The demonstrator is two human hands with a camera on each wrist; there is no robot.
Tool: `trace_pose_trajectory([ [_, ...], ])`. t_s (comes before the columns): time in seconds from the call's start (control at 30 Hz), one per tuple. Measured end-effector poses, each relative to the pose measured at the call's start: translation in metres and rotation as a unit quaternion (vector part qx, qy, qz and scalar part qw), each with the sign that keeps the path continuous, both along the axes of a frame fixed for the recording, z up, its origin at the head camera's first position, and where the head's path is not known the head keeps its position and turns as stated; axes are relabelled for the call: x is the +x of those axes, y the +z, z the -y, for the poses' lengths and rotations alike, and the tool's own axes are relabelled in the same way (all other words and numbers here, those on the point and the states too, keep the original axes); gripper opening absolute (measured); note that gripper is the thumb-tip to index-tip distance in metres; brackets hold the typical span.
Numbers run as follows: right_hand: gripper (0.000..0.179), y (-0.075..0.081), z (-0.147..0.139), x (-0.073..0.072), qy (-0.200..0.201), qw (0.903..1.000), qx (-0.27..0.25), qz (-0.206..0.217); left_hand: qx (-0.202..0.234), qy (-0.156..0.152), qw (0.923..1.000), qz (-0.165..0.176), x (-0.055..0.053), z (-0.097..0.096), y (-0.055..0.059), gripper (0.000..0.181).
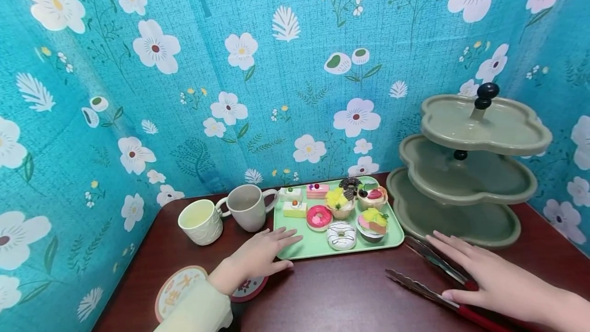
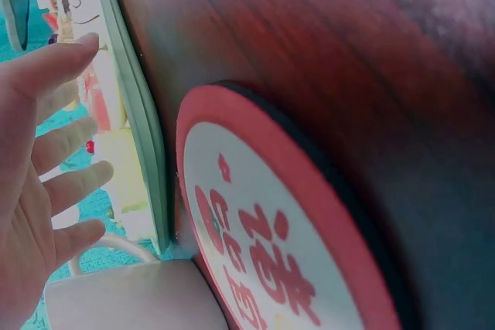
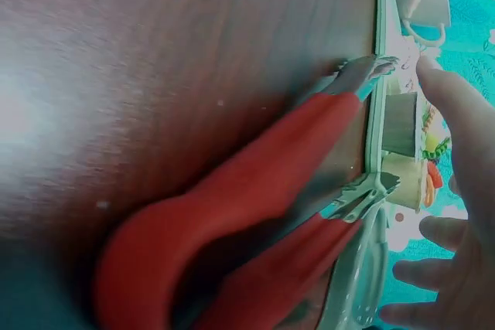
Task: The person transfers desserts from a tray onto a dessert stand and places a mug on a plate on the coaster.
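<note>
My left hand [image 1: 260, 254] hovers with fingers spread beside the front left corner of a green tray [image 1: 313, 249]; whether it touches the rim I cannot tell. Several toy pastries lie on that tray, among them a pink donut [image 1: 318, 218], a white donut [image 1: 341, 235] and a fruit cupcake [image 1: 372, 224]. At the right, my right hand [image 1: 493, 275] is spread over red-handled metal tongs [image 1: 417, 287], which lie spread apart on the table. In the right wrist view the fingers are extended, apart from the tongs' red handle [image 3: 232, 168].
A three-tiered grey-green stand [image 1: 461, 219] stands at the back right. Left of the tray are a grey mug [image 1: 249, 211] and a pale green cup [image 1: 200, 224]. Two round coasters, one orange-rimmed [image 1: 172, 288] and one red-rimmed [image 2: 271, 214], lie near my left arm. A floral curtain [image 1: 276, 76] hangs behind.
</note>
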State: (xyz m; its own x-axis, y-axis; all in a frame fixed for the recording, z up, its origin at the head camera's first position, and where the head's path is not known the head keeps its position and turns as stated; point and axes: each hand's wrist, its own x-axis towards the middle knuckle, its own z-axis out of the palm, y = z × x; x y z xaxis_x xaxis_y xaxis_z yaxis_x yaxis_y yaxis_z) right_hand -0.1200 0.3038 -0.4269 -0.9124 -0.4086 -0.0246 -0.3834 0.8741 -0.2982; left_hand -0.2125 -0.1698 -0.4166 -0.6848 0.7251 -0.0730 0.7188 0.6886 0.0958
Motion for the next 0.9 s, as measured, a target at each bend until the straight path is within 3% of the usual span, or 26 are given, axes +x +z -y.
trace_pose_trajectory([
  [0.2,0.108,-0.008,-0.010,0.005,-0.010,0.9995,0.024,0.019,0.003,-0.016,0.9999,-0.004,-0.001,0.000,-0.002,0.048],
  [0.43,0.106,-0.015,-0.017,0.004,-0.056,0.9919,0.018,0.113,0.006,-0.022,0.9997,0.001,-0.002,0.001,-0.006,0.034],
  [0.77,0.109,-0.034,-0.034,0.013,-0.059,0.9921,0.003,0.111,0.021,-0.026,0.9994,0.006,-0.005,0.006,-0.012,0.027],
  [0.9,0.103,-0.043,-0.040,0.017,-0.046,0.9954,0.013,0.084,0.029,-0.037,0.9989,0.004,-0.007,0.007,-0.011,0.026],
])
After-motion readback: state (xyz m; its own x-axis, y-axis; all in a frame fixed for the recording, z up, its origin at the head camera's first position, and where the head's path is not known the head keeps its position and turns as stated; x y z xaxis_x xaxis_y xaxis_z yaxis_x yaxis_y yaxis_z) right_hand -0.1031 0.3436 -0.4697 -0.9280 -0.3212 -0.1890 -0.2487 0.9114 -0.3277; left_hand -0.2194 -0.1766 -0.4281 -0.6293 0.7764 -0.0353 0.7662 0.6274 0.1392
